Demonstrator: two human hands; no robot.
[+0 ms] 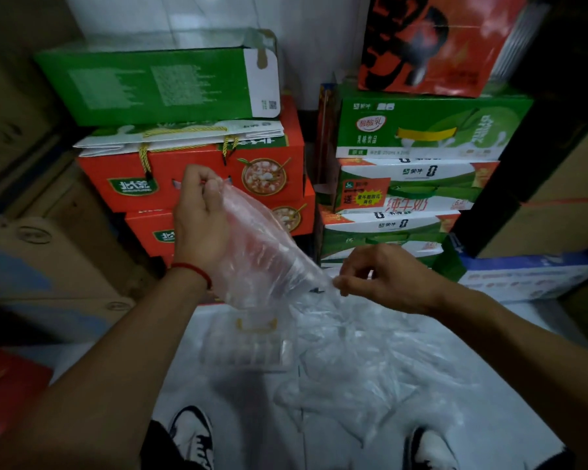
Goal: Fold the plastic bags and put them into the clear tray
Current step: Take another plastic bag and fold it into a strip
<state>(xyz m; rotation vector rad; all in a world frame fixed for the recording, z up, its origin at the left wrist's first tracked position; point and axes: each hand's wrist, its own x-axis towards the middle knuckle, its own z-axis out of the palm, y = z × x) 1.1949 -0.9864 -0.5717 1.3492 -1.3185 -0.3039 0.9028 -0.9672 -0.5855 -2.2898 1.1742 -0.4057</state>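
A clear plastic bag is stretched in the air between my hands. My left hand pinches its upper end, raised in front of the red cartons. My right hand pinches the lower corner, further right and lower. Below them a clear tray lies on a white surface, holding what looks like folded plastic. To the tray's right, a loose heap of clear plastic bags spreads over the same surface.
Stacked red cartons and green cartons rise right behind the surface. Brown cardboard boxes stand at the left, a blue and white box at the right. My shoes show at the bottom.
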